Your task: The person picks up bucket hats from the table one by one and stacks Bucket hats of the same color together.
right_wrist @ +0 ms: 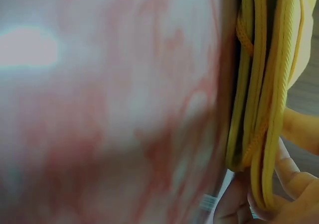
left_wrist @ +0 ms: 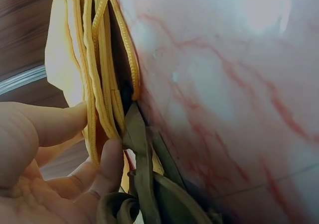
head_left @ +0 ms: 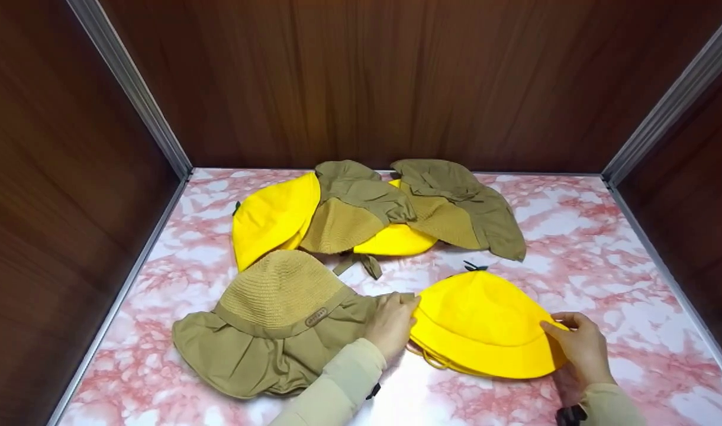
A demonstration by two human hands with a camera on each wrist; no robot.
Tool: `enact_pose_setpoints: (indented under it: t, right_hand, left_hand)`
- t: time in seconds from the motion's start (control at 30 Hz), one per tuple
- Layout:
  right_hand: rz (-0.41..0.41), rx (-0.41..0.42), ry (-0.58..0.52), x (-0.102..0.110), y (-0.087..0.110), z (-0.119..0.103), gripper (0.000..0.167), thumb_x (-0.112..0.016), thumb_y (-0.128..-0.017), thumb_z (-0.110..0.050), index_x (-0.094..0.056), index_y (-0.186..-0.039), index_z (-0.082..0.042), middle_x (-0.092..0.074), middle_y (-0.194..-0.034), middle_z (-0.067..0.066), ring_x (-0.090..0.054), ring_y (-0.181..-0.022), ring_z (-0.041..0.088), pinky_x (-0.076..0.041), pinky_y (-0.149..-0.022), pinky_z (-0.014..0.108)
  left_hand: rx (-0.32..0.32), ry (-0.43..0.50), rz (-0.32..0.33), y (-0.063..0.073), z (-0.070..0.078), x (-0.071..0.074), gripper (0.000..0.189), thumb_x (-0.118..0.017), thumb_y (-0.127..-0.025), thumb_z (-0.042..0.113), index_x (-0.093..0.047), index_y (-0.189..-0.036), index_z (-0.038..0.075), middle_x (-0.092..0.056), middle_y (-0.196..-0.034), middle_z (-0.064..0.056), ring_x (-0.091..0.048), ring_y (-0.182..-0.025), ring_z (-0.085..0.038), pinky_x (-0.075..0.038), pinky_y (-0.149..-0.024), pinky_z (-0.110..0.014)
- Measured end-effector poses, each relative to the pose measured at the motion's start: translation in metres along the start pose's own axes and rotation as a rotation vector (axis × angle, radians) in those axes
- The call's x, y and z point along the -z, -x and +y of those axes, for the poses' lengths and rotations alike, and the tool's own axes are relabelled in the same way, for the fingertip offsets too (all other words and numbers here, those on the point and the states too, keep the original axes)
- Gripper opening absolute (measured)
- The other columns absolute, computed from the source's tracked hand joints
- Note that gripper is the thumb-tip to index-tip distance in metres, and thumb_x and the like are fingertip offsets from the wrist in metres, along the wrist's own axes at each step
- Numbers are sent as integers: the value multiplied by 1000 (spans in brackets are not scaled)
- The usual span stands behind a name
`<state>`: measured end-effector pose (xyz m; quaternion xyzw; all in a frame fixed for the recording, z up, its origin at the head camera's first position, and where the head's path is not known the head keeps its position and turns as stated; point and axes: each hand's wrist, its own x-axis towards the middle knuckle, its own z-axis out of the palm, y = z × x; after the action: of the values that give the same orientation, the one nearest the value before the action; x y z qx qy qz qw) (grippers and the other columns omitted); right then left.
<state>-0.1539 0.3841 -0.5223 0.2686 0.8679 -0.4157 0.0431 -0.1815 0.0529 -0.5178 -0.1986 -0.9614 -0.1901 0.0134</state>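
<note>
Front right in the head view lies a yellow bucket hat (head_left: 485,313) with a small green leaf tuft on its crown. My left hand (head_left: 392,322) pinches the left end of its brim, and my right hand (head_left: 580,343) pinches the right end. Seen by the left wrist camera, several layered yellow brim edges (left_wrist: 92,59) run between thumb and fingers, with a yellow cord (left_wrist: 130,55) beside them. The right wrist view likewise has layered edges (right_wrist: 271,109) at the fingers. A tan straw sun hat (head_left: 278,296) with a khaki ruffled brim lies left, its edge by my left hand.
At the back lie another yellow hat (head_left: 275,219), a straw-and-khaki hat (head_left: 343,225) and a second one (head_left: 455,213), overlapping, with yellow fabric (head_left: 396,239) between them. Brown wooden panels (head_left: 361,77) enclose the pink marbled tabletop (head_left: 621,284) on three sides.
</note>
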Motion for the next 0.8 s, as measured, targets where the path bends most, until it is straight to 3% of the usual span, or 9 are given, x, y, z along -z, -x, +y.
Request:
enact_pose_setpoints:
  t: [0.23,0.4,0.47,0.63,0.8]
  right_hand:
    - [-52,97,175,7,4,-12,45,-61,-97,-22,-54,-130,7,-48,-137,34,-49,-118,48,-43,-98,58]
    - [-23,232,281,9,12,-23,39,-60,-94,-13,-58,-129,5,-45,-139,37,-41,-122,57,-36,-99,66]
    - [1,290,268,7,16,-26,38,-61,-94,-14,-60,-127,6,-46,-138,38,-41,-121,58,-34,-100,67]
    - [77,381,168,0,27,-33,32,-65,-93,-11,-66,-120,6,-56,-130,34,-52,-112,49,-45,-93,57]
    - [95,336,55,-6,33,-40,28,-67,-93,-15,-70,-116,0,-68,-119,21,-62,-103,25,-52,-87,30]
  left_hand:
    - [-23,-8,3,2,1,4,41,-68,-93,22,-63,-133,18,-66,-111,-10,-59,-101,-29,-49,-91,-37]
    - [-25,94,1,-1,-2,17,38,-70,-92,21,-66,-128,13,-66,-111,-11,-59,-98,-28,-47,-85,-33]
    - [-4,166,-5,-2,-4,27,34,-69,-92,22,-68,-125,12,-67,-112,-11,-59,-98,-28,-48,-84,-33]
    - [53,385,-8,-9,-16,53,34,-67,-94,20,-68,-124,6,-66,-123,-16,-60,-115,-35,-50,-101,-43]
    - [66,464,49,-17,-36,75,32,-64,-95,16,-67,-124,1,-67,-122,-19,-62,-115,-34,-50,-101,-45]
